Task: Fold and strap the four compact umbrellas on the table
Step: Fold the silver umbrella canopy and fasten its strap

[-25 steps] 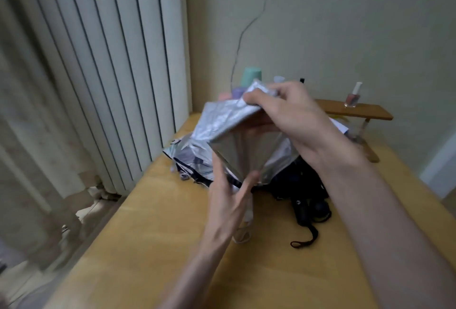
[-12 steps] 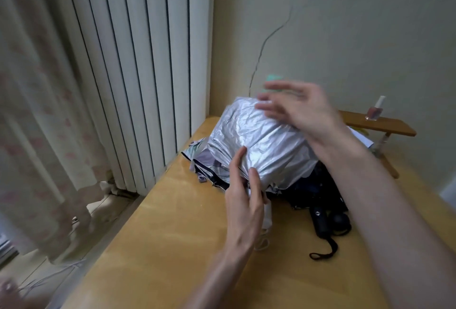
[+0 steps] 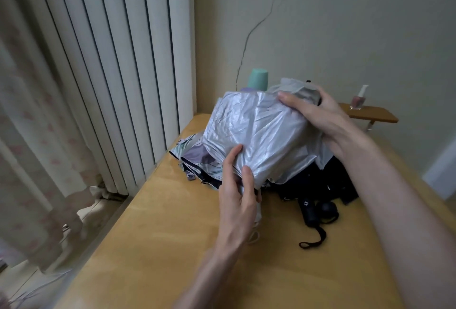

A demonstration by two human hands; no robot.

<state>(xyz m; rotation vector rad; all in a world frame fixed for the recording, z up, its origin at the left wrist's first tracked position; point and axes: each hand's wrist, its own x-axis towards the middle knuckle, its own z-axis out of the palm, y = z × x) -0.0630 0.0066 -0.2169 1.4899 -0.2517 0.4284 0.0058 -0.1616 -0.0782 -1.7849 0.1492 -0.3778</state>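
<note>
Your left hand (image 3: pixel 237 197) is curled round the lower, gathered end of the silver umbrella (image 3: pixel 259 135), with thumb and fingers pinching the fabric together. Your right hand (image 3: pixel 320 116) grips the upper end, thumb laid across the top and fingers wrapped behind it. You hold the umbrella tilted over the far part of the table (image 3: pixel 160 247). Its canopy is crumpled and loose, shiny side out.

Beneath it lie a lilac patterned umbrella (image 3: pixel 195 158) with dark trim, to the left, and a black umbrella (image 3: pixel 320 185) to the right, whose handle and wrist loop (image 3: pixel 313 240) point toward you.

The table's left edge runs diagonally beside the white blinds (image 3: pixel 111 61), with floor beyond it. Bare tabletop lies between the pile and you. At the far right a small wooden shelf (image 3: pixel 370 113) carries a nail polish bottle (image 3: pixel 357 98).
</note>
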